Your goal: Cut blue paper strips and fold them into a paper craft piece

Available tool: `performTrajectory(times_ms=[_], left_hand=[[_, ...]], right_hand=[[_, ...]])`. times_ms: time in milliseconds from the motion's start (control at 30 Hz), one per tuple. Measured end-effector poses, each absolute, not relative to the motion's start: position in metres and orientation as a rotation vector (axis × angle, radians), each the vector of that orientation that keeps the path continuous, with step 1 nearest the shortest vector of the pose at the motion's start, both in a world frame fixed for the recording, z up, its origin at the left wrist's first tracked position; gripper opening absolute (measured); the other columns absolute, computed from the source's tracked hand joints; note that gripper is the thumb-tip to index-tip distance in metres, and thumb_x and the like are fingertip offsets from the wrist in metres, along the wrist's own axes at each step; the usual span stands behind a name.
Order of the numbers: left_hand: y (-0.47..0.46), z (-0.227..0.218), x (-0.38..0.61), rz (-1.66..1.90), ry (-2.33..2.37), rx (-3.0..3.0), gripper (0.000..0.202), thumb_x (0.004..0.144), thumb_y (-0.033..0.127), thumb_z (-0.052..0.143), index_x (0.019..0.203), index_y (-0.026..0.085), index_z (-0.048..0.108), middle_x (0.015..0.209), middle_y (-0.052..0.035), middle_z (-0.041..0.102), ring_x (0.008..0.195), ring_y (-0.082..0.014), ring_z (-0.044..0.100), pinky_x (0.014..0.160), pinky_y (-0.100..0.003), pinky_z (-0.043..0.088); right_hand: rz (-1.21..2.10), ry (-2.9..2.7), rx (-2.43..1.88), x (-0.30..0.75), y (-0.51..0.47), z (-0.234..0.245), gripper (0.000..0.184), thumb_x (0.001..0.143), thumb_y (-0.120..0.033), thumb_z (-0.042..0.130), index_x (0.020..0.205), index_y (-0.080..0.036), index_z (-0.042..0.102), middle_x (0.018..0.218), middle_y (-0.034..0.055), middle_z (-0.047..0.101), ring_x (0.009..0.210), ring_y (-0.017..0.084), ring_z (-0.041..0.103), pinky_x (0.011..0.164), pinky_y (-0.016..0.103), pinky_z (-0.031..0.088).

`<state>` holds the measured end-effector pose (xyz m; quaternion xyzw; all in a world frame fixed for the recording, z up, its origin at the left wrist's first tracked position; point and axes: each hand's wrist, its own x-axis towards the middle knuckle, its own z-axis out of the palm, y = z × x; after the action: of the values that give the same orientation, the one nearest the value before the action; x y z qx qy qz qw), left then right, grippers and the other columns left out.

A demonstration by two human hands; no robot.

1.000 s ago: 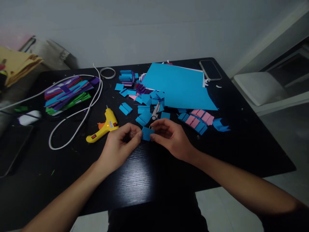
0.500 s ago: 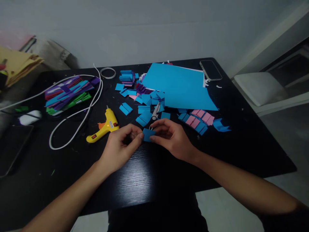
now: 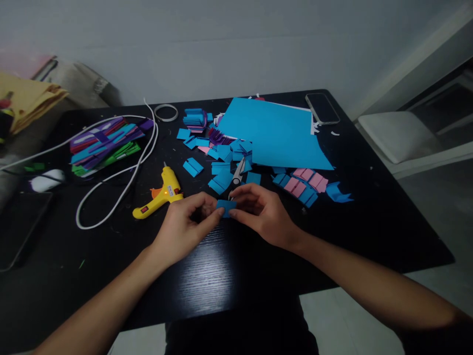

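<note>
Bare black table [image 3: 266,276] nearest the body, below both hands. Left hand [image 3: 181,224] pinches the left edge of a small blue piece [image 3: 226,207], thumb in front, fingers curled behind. Right hand [image 3: 268,217] pinches its right edge the same way, other fingers bent in. Piece sits between the two thumbs, broad face toward the wearer; what the hidden fingertips do behind it, can't tell.

Handling, judged by eye: paper or thin card, very light, stiff enough to stay flat, not slippery, easily creased or torn. Best held by the side edges, light thumb-and-finger pressure, middle of the face left free.

Just beyond the left hand, to its left: yellow glue gun [image 3: 162,195], nozzle pointing away, small light lit. Just beyond the right fingers: scissors [image 3: 239,172], handles partly hidden behind them. Loose blue pieces [image 3: 220,181] spread ahead of both hands. Ahead and right of the right hand: pink-and-blue block [image 3: 296,187]. Past the glue gun, left: white cable [image 3: 88,228], then strip bundle [image 3: 105,143]. Farther ahead of the right hand: blue sheet [image 3: 275,130]; phone [image 3: 322,108] beyond, to its right.
</note>
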<state>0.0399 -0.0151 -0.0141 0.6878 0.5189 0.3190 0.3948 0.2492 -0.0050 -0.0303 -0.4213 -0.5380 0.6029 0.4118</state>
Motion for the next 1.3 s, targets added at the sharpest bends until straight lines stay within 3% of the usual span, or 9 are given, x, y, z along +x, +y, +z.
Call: performTrajectory(times_ms=[167,433,600,767,967,1133,1300], left_hand=[[-0.0145,-0.0142,0.0401,0.798,1.292,1.659,0.02,0.092,0.036,0.07,0.082,0.018,0.067,0.065,0.0039,0.055,0.059,-0.0103,0.051,0.053,-0.021,0.041],[-0.0152,-0.0138,0.0406,0.867,1.3,1.74,0.017,0.091,0.036,0.074,0.09,0.019,0.071,0.068,0.0033,0.062,0.06,-0.0104,0.057,0.055,-0.021,0.045],[-0.0159,-0.0134,0.0406,0.857,1.283,1.717,0.018,0.091,0.035,0.075,0.098,0.019,0.07,0.075,0.0017,0.069,0.065,-0.0116,0.064,0.06,-0.022,0.05],[-0.0166,-0.0122,0.0408,0.886,1.273,1.743,0.013,0.092,0.032,0.073,0.096,0.019,0.07,0.072,0.0025,0.067,0.063,-0.011,0.062,0.059,-0.022,0.05],[-0.0163,-0.009,0.0403,0.92,1.282,1.856,0.009,0.094,0.029,0.071,0.094,0.02,0.072,0.072,0.0026,0.067,0.063,-0.0113,0.061,0.058,-0.022,0.048],[-0.0168,-0.0093,0.0366,0.903,1.287,2.009,0.011,0.097,0.031,0.068,0.097,0.021,0.074,0.081,-0.0003,0.073,0.07,-0.0139,0.066,0.064,-0.025,0.05],[-0.0173,-0.0069,0.0362,0.891,1.277,2.055,0.011,0.098,0.028,0.067,0.095,0.021,0.075,0.084,-0.0013,0.076,0.074,-0.0154,0.07,0.064,-0.025,0.051]], right_hand=[[1.488,-1.321,-1.051,0.2503,-0.0035,-0.0289,0.033,0.077,-0.03,0.088,0.104,-0.022,0.07,0.095,0.0036,0.076,0.092,0.019,0.075,0.085,0.034,0.063],[1.389,-1.412,-0.959,0.2502,-0.0062,-0.0307,0.017,0.086,-0.026,0.081,0.102,-0.025,0.077,0.101,0.0023,0.077,0.097,0.019,0.076,0.091,0.034,0.062],[1.345,-1.404,-0.989,0.25,-0.0064,-0.0299,0.017,0.085,-0.028,0.083,0.101,-0.025,0.077,0.099,0.0026,0.078,0.092,0.02,0.076,0.086,0.035,0.063],[1.324,-1.432,-0.99,0.2504,-0.0071,-0.029,0.015,0.087,-0.028,0.081,0.1,-0.025,0.077,0.099,0.0024,0.078,0.092,0.02,0.076,0.087,0.035,0.063],[1.346,-1.44,-0.982,0.2509,-0.0075,-0.0297,0.026,0.086,-0.026,0.082,0.111,-0.025,0.074,0.103,0.0034,0.078,0.096,0.019,0.076,0.088,0.033,0.063],[1.384,-1.418,-1.046,0.2507,-0.0047,-0.0287,0.021,0.082,-0.04,0.085,0.092,-0.023,0.078,0.091,0.0028,0.079,0.084,0.019,0.076,0.079,0.033,0.062],[1.402,-1.419,-1.075,0.2509,-0.004,-0.0246,0.022,0.081,-0.042,0.086,0.082,-0.022,0.079,0.08,0.0015,0.077,0.072,0.017,0.071,0.068,0.03,0.058]])
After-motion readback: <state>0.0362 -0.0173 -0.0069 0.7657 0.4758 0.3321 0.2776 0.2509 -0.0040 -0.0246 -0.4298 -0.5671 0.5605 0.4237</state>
